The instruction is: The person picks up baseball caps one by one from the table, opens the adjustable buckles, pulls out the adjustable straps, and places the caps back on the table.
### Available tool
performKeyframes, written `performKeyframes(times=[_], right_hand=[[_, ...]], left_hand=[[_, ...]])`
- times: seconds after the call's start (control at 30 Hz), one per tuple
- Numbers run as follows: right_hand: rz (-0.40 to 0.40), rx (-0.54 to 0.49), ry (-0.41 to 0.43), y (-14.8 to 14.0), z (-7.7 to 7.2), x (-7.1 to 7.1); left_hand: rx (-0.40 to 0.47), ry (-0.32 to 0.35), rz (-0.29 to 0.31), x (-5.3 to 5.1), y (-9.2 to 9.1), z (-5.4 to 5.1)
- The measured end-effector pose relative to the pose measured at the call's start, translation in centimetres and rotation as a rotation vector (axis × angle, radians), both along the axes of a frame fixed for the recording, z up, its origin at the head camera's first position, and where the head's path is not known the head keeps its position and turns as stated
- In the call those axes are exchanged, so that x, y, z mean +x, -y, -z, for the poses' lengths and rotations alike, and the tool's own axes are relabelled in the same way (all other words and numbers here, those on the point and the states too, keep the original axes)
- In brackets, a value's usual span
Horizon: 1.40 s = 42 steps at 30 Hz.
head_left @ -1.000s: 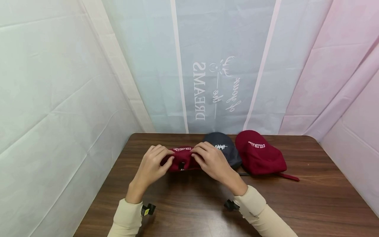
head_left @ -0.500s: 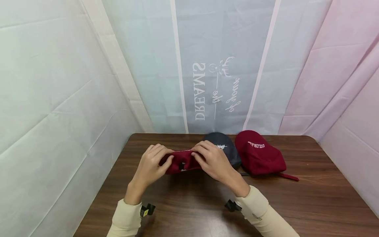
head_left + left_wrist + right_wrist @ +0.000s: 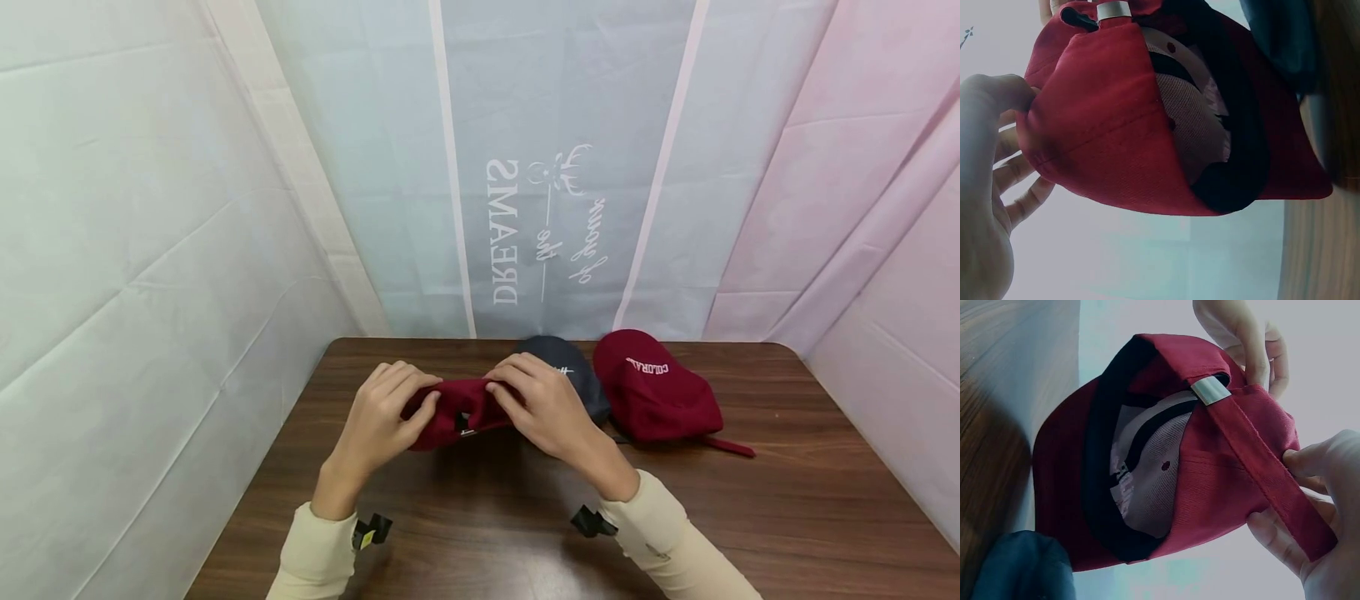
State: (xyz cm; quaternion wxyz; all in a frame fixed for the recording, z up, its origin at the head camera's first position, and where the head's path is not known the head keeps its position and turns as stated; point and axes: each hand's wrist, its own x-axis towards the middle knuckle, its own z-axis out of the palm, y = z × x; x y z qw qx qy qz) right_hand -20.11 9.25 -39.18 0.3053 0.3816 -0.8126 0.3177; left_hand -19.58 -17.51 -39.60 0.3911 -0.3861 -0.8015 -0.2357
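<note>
Both hands pinch the crown of a dark red cap (image 3: 468, 400), one at each side, above the table. My left hand (image 3: 381, 417) grips its left side between thumb and fingers; my right hand (image 3: 542, 410) grips its right side. The left wrist view shows the cap (image 3: 1104, 119) with its lining visible and the left hand (image 3: 991, 162) at the crown. In the right wrist view, the strap (image 3: 1266, 462) with a metal buckle (image 3: 1211, 390) hangs across the back of the cap, its end by the right hand (image 3: 1335, 506).
A dark blue-grey cap (image 3: 585, 387) lies behind the right hand, beside a second dark red cap (image 3: 663, 396) with white lettering and a loose strap. They are on the brown wooden table (image 3: 795, 500). Cloth hangings (image 3: 405, 167) stand behind and at both sides.
The held cap has tilted, so its white front lettering has gone out of sight in the head view and its lower edge sits slightly lower. Both hands keep their grip.
</note>
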Motion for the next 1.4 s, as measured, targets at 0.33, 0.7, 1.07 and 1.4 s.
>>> performKeyframes(times=[0.33,0.7,1.07,1.4], right_hand=[[-0.027,-0.039,-0.007,0.0,-1.0,0.7],[-0.081,-0.104,-0.016,-0.1,-2.0,1.3],[-0.065,-0.145,0.024,-0.4,-1.9,1.3],[-0.02,-0.185,0.057,-0.6,-1.6,1.0]], left_hand=[[0.027,-0.059,0.025,0.4,-0.1,-1.0],[0.043,-0.072,0.037,0.8,-0.3,-1.9],[0.053,-0.097,0.055,1.8,-0.9,-2.4],[-0.035,-0.21,0.179,2.8,-2.6,-2.4]])
